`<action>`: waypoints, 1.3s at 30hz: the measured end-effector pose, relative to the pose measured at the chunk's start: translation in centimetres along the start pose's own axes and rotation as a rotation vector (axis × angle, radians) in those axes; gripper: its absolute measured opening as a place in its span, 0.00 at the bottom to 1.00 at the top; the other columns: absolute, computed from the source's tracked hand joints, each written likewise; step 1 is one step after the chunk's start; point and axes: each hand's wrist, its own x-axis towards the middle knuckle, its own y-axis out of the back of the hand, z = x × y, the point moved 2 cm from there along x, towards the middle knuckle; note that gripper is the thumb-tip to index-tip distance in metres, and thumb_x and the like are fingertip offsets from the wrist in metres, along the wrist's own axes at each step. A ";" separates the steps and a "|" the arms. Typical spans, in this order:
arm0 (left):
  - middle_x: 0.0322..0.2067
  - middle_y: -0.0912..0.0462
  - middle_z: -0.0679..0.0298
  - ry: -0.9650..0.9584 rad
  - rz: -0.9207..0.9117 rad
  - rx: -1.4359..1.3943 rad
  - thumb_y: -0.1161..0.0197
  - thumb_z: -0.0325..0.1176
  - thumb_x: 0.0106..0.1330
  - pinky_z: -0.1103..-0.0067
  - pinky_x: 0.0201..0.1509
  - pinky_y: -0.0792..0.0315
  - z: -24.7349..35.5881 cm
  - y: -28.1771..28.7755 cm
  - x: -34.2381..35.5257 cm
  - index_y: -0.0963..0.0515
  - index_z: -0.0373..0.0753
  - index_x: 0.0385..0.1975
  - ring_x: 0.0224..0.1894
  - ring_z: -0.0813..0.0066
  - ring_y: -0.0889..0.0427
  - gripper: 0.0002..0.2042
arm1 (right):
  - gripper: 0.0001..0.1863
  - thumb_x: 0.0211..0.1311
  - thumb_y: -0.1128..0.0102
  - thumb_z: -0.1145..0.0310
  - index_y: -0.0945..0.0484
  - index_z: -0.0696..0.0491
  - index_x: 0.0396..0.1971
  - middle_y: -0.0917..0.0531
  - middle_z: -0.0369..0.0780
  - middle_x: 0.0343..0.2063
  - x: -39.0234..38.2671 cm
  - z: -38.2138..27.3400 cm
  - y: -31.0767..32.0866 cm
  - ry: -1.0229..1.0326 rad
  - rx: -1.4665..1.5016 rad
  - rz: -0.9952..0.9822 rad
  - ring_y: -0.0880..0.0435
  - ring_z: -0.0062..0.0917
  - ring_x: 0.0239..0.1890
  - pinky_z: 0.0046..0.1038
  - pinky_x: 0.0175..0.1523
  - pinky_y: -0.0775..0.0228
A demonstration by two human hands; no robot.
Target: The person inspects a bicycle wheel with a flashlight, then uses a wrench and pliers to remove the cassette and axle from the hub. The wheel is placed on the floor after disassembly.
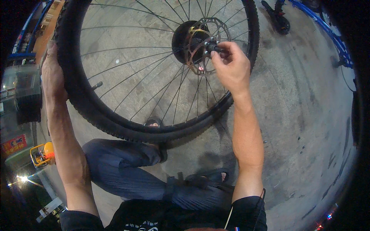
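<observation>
A bicycle wheel (156,133) with a knobby black tyre and thin black spokes stands tilted in front of me. My left hand (54,75) is closed against the outer side of its tyre at the left, some fingers hidden. At the black hub (182,40), a thin metal brake disc (220,26) with cut-outs faces toward my right. The thumb and fingers of my right hand (234,68) pinch the dark axle end (212,47) that sticks out from the disc's middle. A valve stem (97,85) points inward from the rim.
Grey, stained concrete floor (293,115) spreads under the wheel. Blue bicycle frame tubes (327,29) stand at the far right, with a black part (278,17) nearby. A yellow-framed orange device (47,151) is beyond my left forearm. My bent legs (127,163) are close below the tyre.
</observation>
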 end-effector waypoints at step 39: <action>0.40 0.16 0.59 -0.088 -0.105 0.011 0.45 0.56 0.71 0.75 0.46 0.24 2.6 -0.4 -0.9 0.24 0.34 0.55 0.38 0.72 0.18 0.29 | 0.22 0.52 0.30 0.67 0.23 0.53 0.48 0.21 0.37 0.34 -1.1 -2.4 3.2 0.221 0.006 0.294 0.25 0.21 0.27 0.23 0.30 0.31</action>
